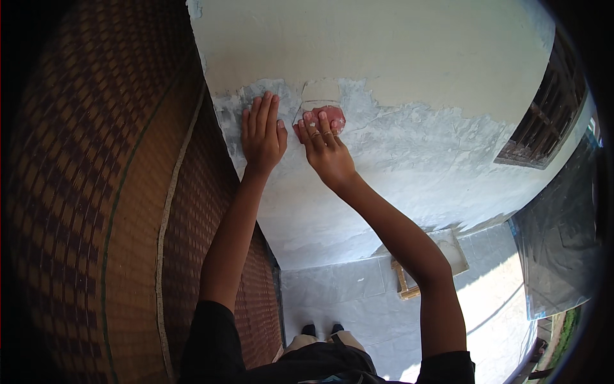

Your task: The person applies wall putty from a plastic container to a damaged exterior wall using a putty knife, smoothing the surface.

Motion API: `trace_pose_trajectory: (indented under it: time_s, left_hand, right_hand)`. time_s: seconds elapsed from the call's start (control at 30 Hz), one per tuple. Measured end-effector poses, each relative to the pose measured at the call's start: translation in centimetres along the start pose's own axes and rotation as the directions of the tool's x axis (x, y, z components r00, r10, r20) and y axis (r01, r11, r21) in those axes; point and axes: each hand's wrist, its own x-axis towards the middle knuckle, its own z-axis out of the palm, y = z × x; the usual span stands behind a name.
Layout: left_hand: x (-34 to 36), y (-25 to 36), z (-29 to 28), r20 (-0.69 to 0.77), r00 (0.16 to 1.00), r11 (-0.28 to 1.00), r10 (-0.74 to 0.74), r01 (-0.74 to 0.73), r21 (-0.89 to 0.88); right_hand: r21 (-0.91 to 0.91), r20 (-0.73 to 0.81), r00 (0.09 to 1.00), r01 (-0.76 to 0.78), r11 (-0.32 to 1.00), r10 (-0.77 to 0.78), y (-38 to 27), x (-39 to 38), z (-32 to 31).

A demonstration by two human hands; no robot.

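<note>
Left hand (261, 136): lay flat on the wall (409, 70), fingers slightly apart, gripping nothing.
Right hand (329, 153): clamped over the pad (341, 118), pressing it to the wall's rough grey band.
Pad: red, white-flecked; I judged it light, thin and fairly bendy, best held flat beneath the fingers; slipperiness I couldn't tell.
Mat (83, 211): woven, close along the left; it met the wall's left edge and seemed to cramp that side.
Open room: ran rightward along the wall, toward the barred window (543, 112).
Floor (345, 294): lay well below.
</note>
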Motion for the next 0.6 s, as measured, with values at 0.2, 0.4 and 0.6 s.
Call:
trace_pose_trajectory:
  time_s: [0.2,0.4,0.6]
  left_hand:
    - [0.1,-0.1,-0.4,0.011,1.0,1.0,0.0,0.0,0.012]
    - [-0.1,0.3,-0.2,0.007,1.0,1.0,0.0,0.0,0.019]
    - [-0.2,0.0,-0.2,0.01,1.0,0.998,-0.002,0.002,0.057]
  right_hand:
    - [-0.043,0.029,0.999,0.028,0.999,-0.026,-0.7,-1.4,0.6]
    - [-0.038,0.152,0.981,0.125,0.991,-0.118,-0.7,-5.1,-0.1]
    - [0.196,0.073,0.997,-0.012,0.981,-0.002,-1.3,-4.1,-4.0]
